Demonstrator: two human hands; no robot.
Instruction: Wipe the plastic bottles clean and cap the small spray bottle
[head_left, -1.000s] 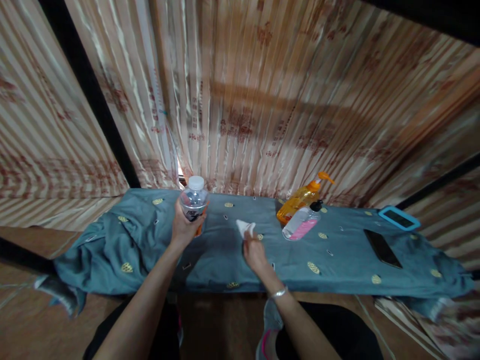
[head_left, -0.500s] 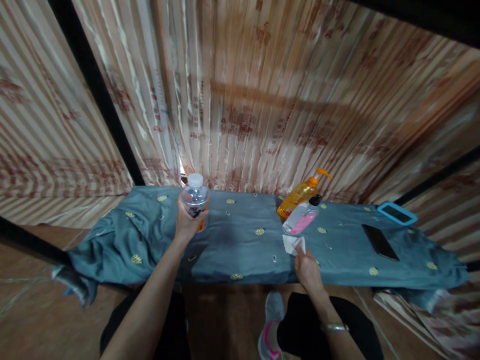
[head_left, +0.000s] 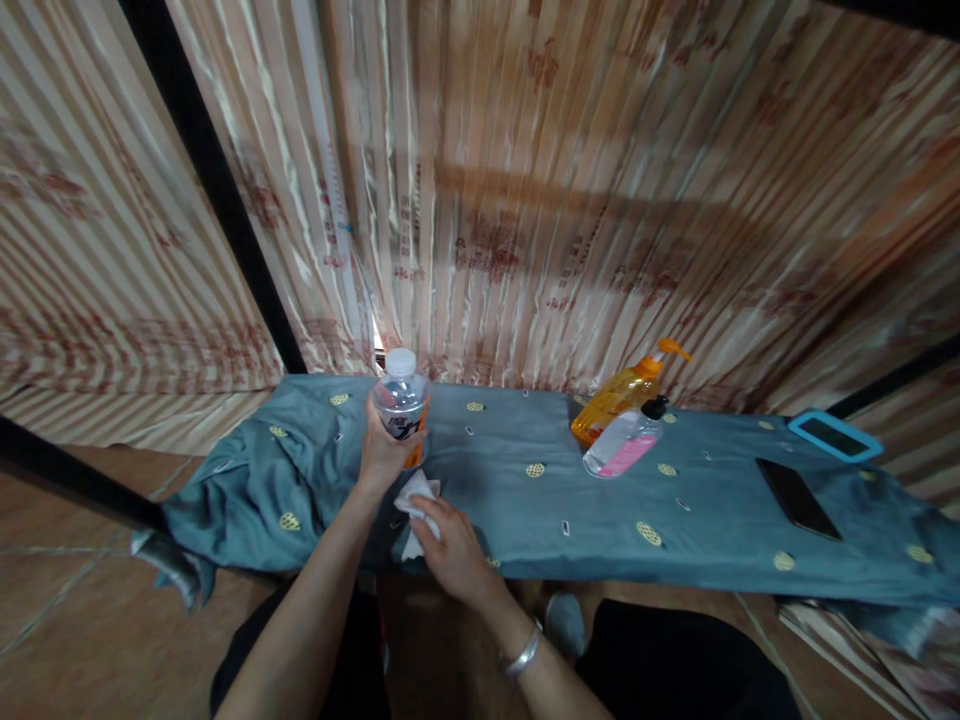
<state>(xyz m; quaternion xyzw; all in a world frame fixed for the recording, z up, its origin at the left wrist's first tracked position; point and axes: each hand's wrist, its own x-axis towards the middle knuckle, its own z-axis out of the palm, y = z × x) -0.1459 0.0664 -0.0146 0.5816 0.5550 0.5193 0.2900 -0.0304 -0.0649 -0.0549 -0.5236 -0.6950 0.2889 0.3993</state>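
A clear plastic bottle (head_left: 402, 395) with a white cap and an orange and black label stands upright on the blue-green cloth at the left. My left hand (head_left: 384, 452) is wrapped around its lower part. Just below and to the right, my right hand (head_left: 450, 545) holds a white tissue (head_left: 416, 495), pinched between thumb and fingers. The tissue is crumpled at the top and hangs down beside the thumb. A small gap separates it from the bottle. A silver bracelet (head_left: 523, 650) circles the right wrist.
An orange pump bottle (head_left: 616, 402) and a clear bottle with a pink label (head_left: 626, 440) stand to the right. Further right lie a dark phone (head_left: 799, 497) and a blue-framed device (head_left: 834, 436). The patterned cloth (head_left: 517, 520) covers the narrow surface; a curtain (head_left: 510, 130) hangs behind it.
My right hand has moved left with the tissue, from beside the pink-labelled bottle to near the plastic bottle. My left hand keeps its hold. The view has shifted slightly.
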